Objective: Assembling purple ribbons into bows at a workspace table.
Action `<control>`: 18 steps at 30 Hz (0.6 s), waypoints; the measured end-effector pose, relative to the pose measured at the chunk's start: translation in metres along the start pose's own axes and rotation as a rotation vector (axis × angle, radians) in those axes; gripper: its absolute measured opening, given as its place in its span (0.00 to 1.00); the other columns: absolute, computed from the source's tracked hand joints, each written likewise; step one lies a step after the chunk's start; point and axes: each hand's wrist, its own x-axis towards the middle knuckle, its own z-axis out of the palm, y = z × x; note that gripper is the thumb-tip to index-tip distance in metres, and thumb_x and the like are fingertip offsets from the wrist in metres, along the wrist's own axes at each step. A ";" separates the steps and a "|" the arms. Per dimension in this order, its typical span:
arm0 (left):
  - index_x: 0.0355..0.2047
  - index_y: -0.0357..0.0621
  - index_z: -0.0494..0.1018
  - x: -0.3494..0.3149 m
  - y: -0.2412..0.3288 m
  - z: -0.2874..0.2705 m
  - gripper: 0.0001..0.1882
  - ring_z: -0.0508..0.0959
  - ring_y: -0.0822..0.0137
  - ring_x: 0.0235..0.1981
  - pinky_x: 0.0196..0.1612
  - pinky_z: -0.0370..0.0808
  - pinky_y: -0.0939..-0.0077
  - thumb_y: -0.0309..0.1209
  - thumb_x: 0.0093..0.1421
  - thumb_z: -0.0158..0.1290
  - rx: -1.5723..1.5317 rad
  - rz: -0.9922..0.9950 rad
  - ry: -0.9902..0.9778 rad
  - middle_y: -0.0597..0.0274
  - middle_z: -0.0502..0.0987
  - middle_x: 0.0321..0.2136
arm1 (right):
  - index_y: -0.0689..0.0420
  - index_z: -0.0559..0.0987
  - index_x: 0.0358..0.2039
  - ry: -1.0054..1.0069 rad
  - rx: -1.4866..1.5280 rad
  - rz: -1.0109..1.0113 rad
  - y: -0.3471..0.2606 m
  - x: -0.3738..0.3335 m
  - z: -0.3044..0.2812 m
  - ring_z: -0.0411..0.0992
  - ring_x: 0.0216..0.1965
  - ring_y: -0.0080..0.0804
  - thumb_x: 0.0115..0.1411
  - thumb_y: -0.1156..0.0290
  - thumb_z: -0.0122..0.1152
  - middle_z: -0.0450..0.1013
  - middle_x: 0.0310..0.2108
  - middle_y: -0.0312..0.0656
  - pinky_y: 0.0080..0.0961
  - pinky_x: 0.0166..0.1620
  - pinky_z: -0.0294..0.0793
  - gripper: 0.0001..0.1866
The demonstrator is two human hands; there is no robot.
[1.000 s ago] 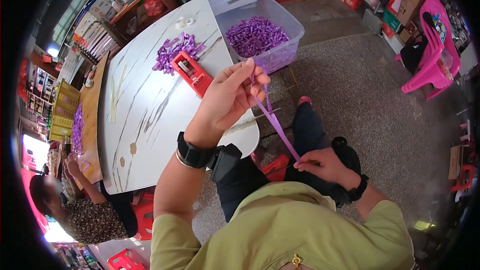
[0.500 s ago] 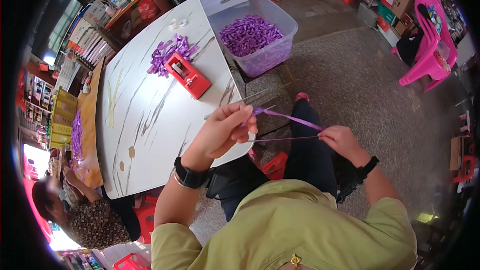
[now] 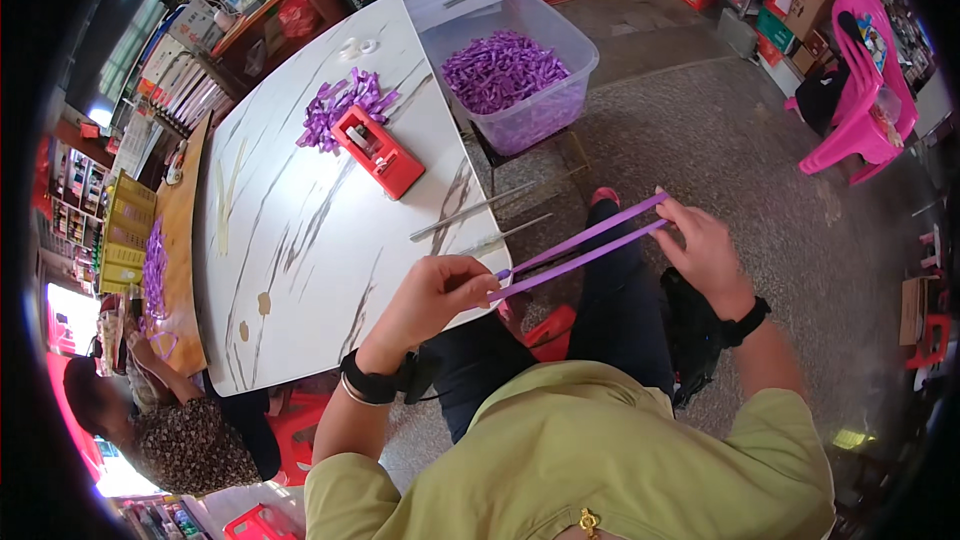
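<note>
Ribbon, purple, stretched in a loop: left hand pinches one end near bench corner, right hand pinches the other. Farther out on bench: red tape dispenser, then purple ribbon pile.

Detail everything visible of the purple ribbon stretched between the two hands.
The purple ribbon is a narrow, smooth-looking strip; its exact material cannot be told. Two nearly parallel strands run taut, sloping up to the right. The left hand pinches one end beside the corner of the white table; the strands reach the fingers of the right hand.
</note>
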 end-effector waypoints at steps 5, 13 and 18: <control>0.29 0.33 0.73 0.002 0.015 0.006 0.08 0.71 0.81 0.23 0.26 0.67 0.87 0.28 0.57 0.49 -0.026 0.046 0.045 0.66 0.73 0.20 | 0.56 0.71 0.44 -0.129 0.309 0.266 -0.004 -0.020 0.021 0.72 0.24 0.32 0.49 0.68 0.60 0.72 0.26 0.43 0.25 0.28 0.70 0.20; 0.29 0.34 0.73 0.016 0.039 0.017 0.07 0.71 0.80 0.22 0.25 0.67 0.88 0.27 0.57 0.50 0.023 0.046 -0.198 0.66 0.74 0.20 | 0.58 0.75 0.32 -0.012 0.581 -0.014 -0.059 0.022 0.009 0.69 0.26 0.29 0.51 0.67 0.58 0.71 0.27 0.39 0.21 0.31 0.68 0.10; 0.29 0.34 0.73 0.020 0.033 0.018 0.07 0.71 0.80 0.23 0.26 0.67 0.88 0.26 0.57 0.49 -0.032 0.053 -0.257 0.66 0.74 0.21 | 0.60 0.75 0.31 -0.335 0.848 -0.033 -0.075 0.038 0.007 0.69 0.30 0.27 0.54 0.67 0.55 0.71 0.27 0.39 0.22 0.34 0.67 0.09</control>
